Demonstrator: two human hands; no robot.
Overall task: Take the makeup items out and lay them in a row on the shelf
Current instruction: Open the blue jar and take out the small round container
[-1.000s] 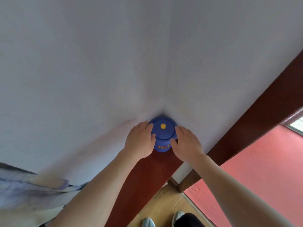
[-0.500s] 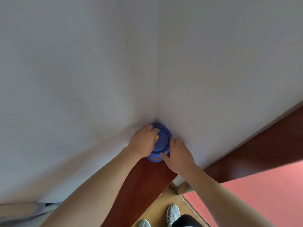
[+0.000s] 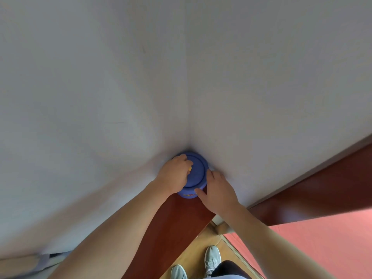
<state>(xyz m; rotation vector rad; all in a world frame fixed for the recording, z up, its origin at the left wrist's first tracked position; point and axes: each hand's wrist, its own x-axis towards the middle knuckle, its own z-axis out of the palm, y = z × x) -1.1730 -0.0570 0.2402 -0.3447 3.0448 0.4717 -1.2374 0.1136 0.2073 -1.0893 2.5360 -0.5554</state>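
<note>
Container (image 3: 198,174) sits on shelf (image 3: 181,218) between hands: left hand (image 3: 174,175) seemingly pinches its knob (image 3: 189,168), right hand (image 3: 217,190) grips its side.

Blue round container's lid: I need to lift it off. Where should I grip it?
Probably the small yellow knob centred on the flat blue lid, from above: white walls crowd its back. The left hand is there; the right hand steadies the blue tub.
</note>
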